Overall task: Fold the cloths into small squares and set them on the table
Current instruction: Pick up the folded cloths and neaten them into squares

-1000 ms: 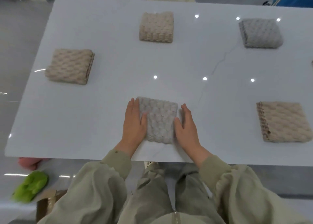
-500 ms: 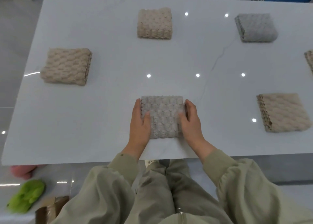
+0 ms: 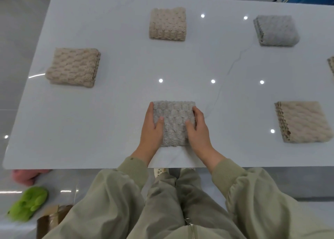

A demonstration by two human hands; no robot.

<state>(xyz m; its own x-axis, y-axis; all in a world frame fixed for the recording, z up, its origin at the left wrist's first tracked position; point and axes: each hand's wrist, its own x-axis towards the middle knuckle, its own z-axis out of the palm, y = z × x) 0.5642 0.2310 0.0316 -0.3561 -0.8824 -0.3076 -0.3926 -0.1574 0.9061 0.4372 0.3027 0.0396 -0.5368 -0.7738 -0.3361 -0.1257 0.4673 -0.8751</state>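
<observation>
Plainly the coming move turns on the grey cloth [image 3: 174, 123], which lies at 6 o'clock on the table [image 3: 115, 130], close to the near edge and straight ahead of the person, held evenly between the two hands so that neither is the nearer. It is already folded to a small thick square, slightly longer along the 12-to-6 line than across, and it sits square to the table edge. The left hand [image 3: 151, 130] stands at its 9 o'clock side and the right hand [image 3: 198, 130] at its 3 o'clock side. Both are largely open: the fingers run almost straight toward 12 along the flanks of the cloth and touch them, the right ones bending a little at the far corner, while each thumb lies on the top face. It reads as a light bracketing and pressing, not a pinch, though whether any fingertip is tucked under an edge cannot be seen. My judgement is that this square needs only a last patting flat before release. Other folded cloths lie well apart: a beige cloth [image 3: 73, 67] at 10 o'clock, another beige one [image 3: 168, 24] at 12, a second grey square [image 3: 275, 30] at 2, and a fourth beige square [image 3: 303, 121] at 3
</observation>
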